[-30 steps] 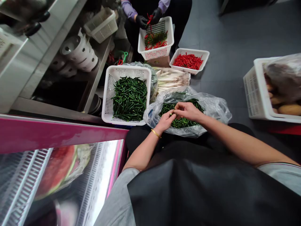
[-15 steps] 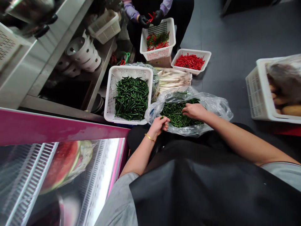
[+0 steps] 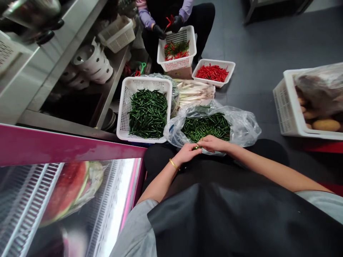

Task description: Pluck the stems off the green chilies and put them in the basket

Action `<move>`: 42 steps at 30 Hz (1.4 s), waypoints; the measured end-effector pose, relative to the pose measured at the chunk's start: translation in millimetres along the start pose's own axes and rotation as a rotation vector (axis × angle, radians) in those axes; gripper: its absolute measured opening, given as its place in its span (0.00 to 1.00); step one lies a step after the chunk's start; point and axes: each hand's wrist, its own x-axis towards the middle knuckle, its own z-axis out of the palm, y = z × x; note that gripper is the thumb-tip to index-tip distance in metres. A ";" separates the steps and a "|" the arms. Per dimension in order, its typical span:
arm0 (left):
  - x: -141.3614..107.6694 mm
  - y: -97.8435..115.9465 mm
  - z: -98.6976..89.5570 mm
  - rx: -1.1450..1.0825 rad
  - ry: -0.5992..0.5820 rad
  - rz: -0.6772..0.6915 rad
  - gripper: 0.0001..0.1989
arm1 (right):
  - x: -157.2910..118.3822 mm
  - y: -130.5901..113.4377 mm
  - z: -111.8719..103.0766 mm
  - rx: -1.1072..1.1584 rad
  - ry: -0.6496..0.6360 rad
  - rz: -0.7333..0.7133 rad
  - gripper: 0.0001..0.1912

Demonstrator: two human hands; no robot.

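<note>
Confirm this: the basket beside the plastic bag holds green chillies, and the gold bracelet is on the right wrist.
Wrong wrist: the head view shows the gold bracelet on the left wrist. The basket beside the plastic bag does hold green chillies.

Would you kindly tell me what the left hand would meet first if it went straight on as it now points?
The left hand would probably meet the right hand first; whether they touch now is unclear.
</note>
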 end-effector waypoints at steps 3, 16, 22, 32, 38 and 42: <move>-0.7 -1.1 4.6 -0.257 0.023 -0.060 0.18 | 5.9 -1.5 8.1 -0.286 0.277 -0.155 0.30; -0.9 -5.3 -14.2 -0.628 0.047 -0.045 0.22 | 70.9 0.1 -59.9 -1.373 0.370 0.149 0.20; 15.7 -13.2 -16.2 -0.671 0.174 -0.118 0.25 | 15.2 27.1 -42.6 -1.362 0.216 0.026 0.19; 33.3 -4.3 -11.4 -0.555 0.312 -0.112 0.22 | -15.0 22.3 -64.7 -1.117 0.484 0.142 0.20; 32.0 -0.5 -16.0 -0.524 0.369 -0.076 0.18 | 20.4 13.5 -34.1 -1.069 0.433 0.297 0.23; 38.1 -3.1 -10.3 -0.480 0.389 -0.099 0.16 | 34.7 16.6 -26.5 -1.056 0.463 0.373 0.19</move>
